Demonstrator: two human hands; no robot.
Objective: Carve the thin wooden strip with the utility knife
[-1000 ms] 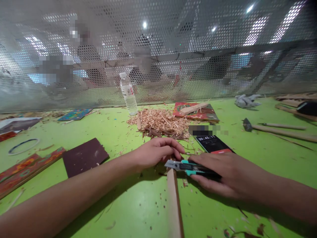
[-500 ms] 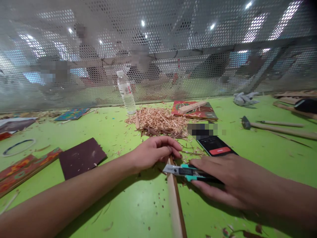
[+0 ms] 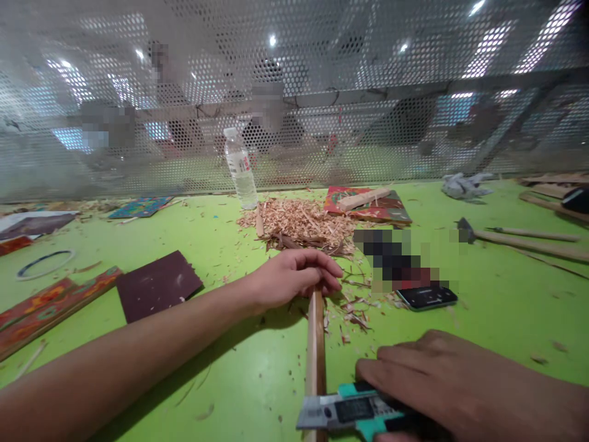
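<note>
My left hand (image 3: 294, 275) is closed on the far end of a narrow wooden strip (image 3: 315, 344), which runs toward me along the green table (image 3: 239, 393). Its lower end passes out of the frame. In my right hand (image 3: 427, 380) I grip a teal and black utility knife (image 3: 352, 410). The knife's blade lies across the near part of the strip, pointing left. Small curled shavings lie to the right of the strip, by my left fingers.
Behind my left hand are a heap of wood shavings (image 3: 304, 222) and a water bottle (image 3: 240, 172). A phone (image 3: 426, 297) lies beyond my right hand. Dark sandpaper (image 3: 159, 283) is at left, a hammer (image 3: 524, 240) at right. A perforated metal screen (image 3: 322, 110) closes off the back.
My right hand has drawn the knife along the strip toward me, from near my left fingers to its near part. My left hand keeps its hold on the far end.
</note>
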